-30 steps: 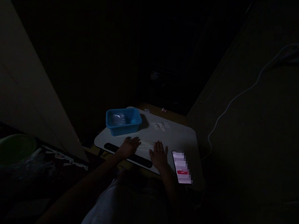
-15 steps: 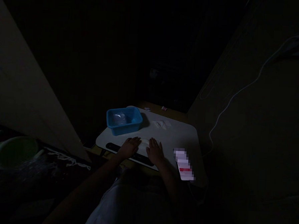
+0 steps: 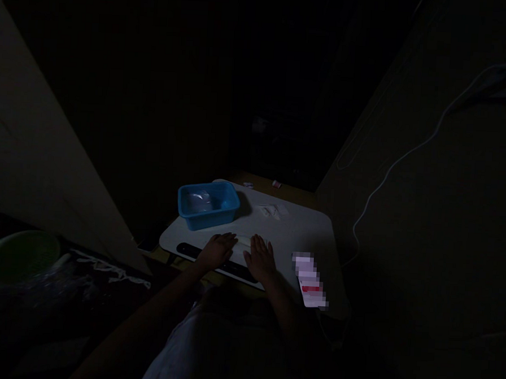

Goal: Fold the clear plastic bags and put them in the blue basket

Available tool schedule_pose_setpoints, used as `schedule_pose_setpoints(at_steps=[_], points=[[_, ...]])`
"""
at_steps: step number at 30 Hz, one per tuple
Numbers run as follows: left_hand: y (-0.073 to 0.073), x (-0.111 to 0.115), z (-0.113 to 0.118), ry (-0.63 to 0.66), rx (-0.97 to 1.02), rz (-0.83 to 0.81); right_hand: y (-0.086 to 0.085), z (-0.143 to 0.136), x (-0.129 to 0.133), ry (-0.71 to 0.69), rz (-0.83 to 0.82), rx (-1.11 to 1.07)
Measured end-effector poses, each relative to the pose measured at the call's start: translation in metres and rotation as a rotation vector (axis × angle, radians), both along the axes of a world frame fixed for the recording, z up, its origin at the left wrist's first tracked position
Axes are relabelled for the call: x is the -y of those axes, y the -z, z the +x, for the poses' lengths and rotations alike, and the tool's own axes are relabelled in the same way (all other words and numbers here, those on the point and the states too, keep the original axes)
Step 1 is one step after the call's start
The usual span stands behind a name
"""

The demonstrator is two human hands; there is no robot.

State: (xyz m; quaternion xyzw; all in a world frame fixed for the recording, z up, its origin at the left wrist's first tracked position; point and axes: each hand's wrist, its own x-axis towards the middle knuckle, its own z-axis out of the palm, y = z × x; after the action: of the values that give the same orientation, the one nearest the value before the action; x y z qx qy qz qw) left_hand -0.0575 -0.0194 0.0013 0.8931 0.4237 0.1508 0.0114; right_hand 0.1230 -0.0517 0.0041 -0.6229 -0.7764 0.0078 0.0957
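Note:
A pale, flat piece that looks like folded paper or thin plastic [image 3: 244, 241] lies near the front of a small white table [image 3: 302, 226]. My left hand [image 3: 217, 250] rests flat at its left end, fingers stretched forward. At its right end lies my right hand [image 3: 261, 259], palm down with the fingers out and the thumb apart. The room is dim, so what the piece is made of cannot be made out.
A blue plastic basket [image 3: 211, 220] with a clear packet [image 3: 199, 201] inside stands at the table's back left. Crumpled white pieces [image 3: 271, 211] lie beyond my hands. A lit phone [image 3: 310, 280] is at right. A white cable [image 3: 389, 171] hangs by the wall; a green tub [image 3: 24, 256] is lower left.
The whole view has shifted slightly. Both hands stay flat at the ends of the pale piece, with hardly any movement.

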Motion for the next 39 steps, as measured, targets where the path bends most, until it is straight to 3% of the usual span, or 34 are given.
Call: schedule_pose_setpoints(at_steps=[39], points=[[-0.0067, 0.0047, -0.0003, -0.060, -0.033, -0.003, -0.0012, -0.0041, 0.0013, 0.068, -0.024, 0.033]])
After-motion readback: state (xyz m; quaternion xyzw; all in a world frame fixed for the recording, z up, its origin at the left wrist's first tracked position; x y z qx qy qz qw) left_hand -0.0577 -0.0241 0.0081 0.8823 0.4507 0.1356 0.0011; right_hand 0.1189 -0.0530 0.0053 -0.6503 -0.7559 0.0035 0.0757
